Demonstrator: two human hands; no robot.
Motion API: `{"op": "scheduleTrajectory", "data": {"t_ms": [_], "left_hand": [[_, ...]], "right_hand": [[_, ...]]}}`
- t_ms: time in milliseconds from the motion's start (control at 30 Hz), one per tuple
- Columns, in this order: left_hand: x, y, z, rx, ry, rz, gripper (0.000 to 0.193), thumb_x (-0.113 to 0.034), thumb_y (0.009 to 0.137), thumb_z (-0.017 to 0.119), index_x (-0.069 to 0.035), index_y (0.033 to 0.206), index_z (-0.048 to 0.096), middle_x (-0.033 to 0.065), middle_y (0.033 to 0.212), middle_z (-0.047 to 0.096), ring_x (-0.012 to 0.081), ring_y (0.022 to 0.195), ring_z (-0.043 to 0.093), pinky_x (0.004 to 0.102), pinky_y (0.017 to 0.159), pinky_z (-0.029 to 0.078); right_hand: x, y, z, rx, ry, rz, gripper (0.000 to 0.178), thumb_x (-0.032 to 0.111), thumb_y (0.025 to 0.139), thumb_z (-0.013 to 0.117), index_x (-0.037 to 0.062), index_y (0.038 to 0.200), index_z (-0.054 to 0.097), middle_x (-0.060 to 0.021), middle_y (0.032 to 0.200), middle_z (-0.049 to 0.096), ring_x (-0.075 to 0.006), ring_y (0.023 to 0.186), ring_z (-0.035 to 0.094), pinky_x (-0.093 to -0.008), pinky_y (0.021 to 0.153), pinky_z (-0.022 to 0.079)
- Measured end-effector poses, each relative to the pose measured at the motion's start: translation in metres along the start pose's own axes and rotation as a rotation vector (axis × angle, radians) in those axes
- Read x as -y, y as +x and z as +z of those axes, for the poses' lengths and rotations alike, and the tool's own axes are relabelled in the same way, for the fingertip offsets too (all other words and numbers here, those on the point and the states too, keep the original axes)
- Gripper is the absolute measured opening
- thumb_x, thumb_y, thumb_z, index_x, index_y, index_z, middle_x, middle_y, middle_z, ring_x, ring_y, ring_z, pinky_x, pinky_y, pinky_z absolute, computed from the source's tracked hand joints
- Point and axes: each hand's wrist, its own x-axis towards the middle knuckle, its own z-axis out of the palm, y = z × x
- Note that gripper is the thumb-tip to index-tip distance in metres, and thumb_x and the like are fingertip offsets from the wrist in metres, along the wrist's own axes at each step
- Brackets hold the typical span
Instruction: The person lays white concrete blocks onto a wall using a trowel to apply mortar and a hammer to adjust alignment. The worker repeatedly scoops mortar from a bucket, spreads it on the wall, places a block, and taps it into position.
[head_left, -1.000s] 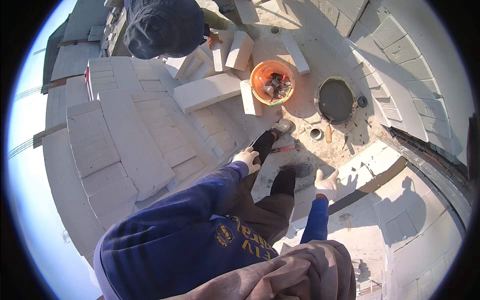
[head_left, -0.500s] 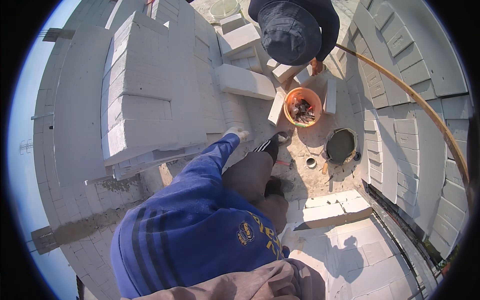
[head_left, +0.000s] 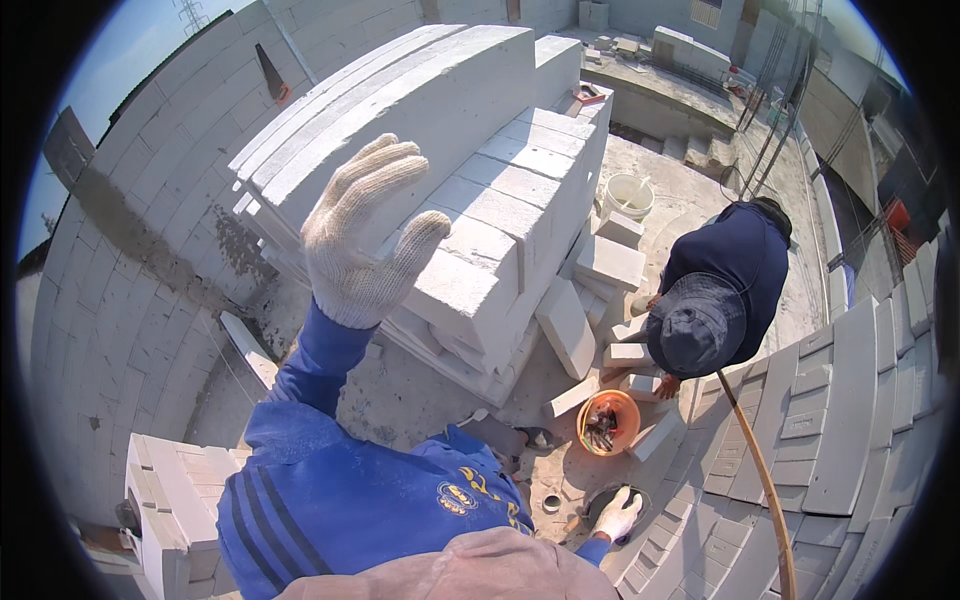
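Block wall [head_left: 120,330] at far left, outboard of left hand; saw [head_left: 268,72] against it, beyond that hand. Low block pile [head_left: 185,490] nearer the body, left of it. Left hand [head_left: 365,235]: gloved, raised, palm side-on, fingers and thumb spread apart. Big white block stack [head_left: 495,178] directly behind and right of it; contact, can't tell. Hands well apart. Mortar bucket [head_left: 597,497], dark grey inside, at right hand, partly covered by it. Orange bucket [head_left: 622,440] with tools inside, just beyond right hand. Right hand [head_left: 618,515]: gloved, low, back up; grip can't be told. White bucket [head_left: 628,197] far beyond right hand, past the stack. Co-worker [head_left: 745,280] in dark hat bent over loose blocks, beyond right hand. Wooden strip [head_left: 762,462], then grey blocks [head_left: 835,400], right of right hand.
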Motion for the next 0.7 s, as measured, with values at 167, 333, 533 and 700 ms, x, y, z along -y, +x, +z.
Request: {"op": "scheduleTrajectory", "data": {"t_ms": [167, 333, 533, 700], "left_hand": [[0.163, -0.010, -0.100, 0.120, 0.723, -0.342, 0.081, -0.067, 0.091, 0.073, -0.007, 0.145, 0.065, 0.0249, 0.159, 0.051, 0.0414, 0.159, 0.028, 0.0571, 0.128, 0.026], [0.162, -0.013, -0.078, 0.344, 0.592, -0.430, 0.087, -0.067, 0.088, 0.073, -0.005, 0.148, 0.062, 0.0261, 0.162, 0.047, 0.0416, 0.163, 0.019, 0.0563, 0.132, 0.011], [0.106, -0.015, -0.081, 0.316, 0.457, -0.369, 0.078, -0.043, 0.080, 0.086, -0.003, 0.144, 0.065, 0.0227, 0.150, 0.061, 0.0412, 0.146, 0.050, 0.0517, 0.123, 0.039], [0.031, -0.032, -0.033, 0.268, 0.382, -0.071, 0.076, -0.021, 0.070, 0.090, -0.012, 0.142, 0.067, 0.0181, 0.153, 0.059, 0.0362, 0.132, 0.064, 0.0474, 0.109, 0.055]], "right_hand": [[0.103, -0.008, -0.043, 0.040, 0.252, -0.243, 0.061, 0.041, 0.104, 0.066, 0.0009, 0.149, 0.055, -0.0268, 0.143, 0.060, -0.0397, 0.130, 0.061, -0.0461, 0.108, 0.050], [0.169, -0.028, -0.069, 0.021, 0.325, -0.457, 0.061, 0.037, 0.103, 0.069, 0.0007, 0.150, 0.053, -0.0254, 0.145, 0.057, -0.0375, 0.127, 0.063, -0.0439, 0.108, 0.051], [0.362, -0.104, -0.096, 0.279, 0.565, -0.926, 0.062, 0.038, 0.102, 0.072, 0.0021, 0.149, 0.054, -0.0219, 0.139, 0.064, -0.0307, 0.128, 0.063, -0.0416, 0.106, 0.052], [0.533, -0.115, -0.085, 0.981, 0.823, -0.767, 0.080, 0.059, 0.102, 0.065, 0.0006, 0.153, 0.047, -0.0156, 0.140, 0.058, -0.0311, 0.119, 0.063, -0.0446, 0.101, 0.054]]}}
